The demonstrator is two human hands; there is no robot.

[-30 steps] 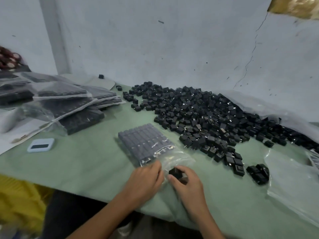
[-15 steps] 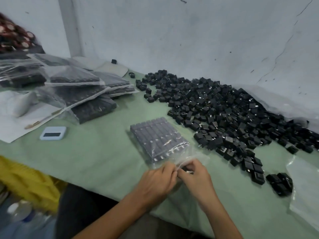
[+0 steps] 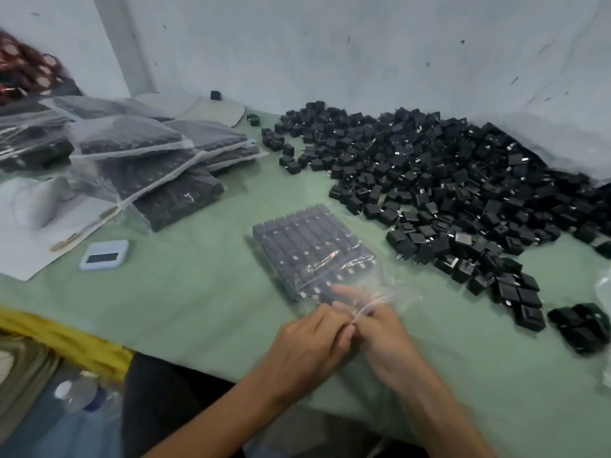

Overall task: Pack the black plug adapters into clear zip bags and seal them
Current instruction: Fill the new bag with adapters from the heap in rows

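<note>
A clear zip bag [image 3: 314,249] filled with neat rows of black plug adapters lies on the green table [image 3: 198,292] in front of me. My left hand [image 3: 307,345] and my right hand [image 3: 383,332] meet at the bag's near open end, both pinching its plastic lip. The fingers are blurred. A big loose heap of black plug adapters [image 3: 446,180] spreads from the middle to the right, against the wall. A few adapters [image 3: 529,312] sit apart near my right hand.
Filled bags [image 3: 145,160] are stacked at the left. A small light-blue device [image 3: 104,255] lies by white paper [image 3: 29,233]. Empty clear bags [image 3: 605,285] show at the right edge. Yellow cloth [image 3: 66,338] and a plastic bottle [image 3: 79,395] sit below the table's near edge.
A second ago my right hand held a black adapter at the bag's mouth. Now both hands pinch the bag's opening together. The camera has shifted left and down.
</note>
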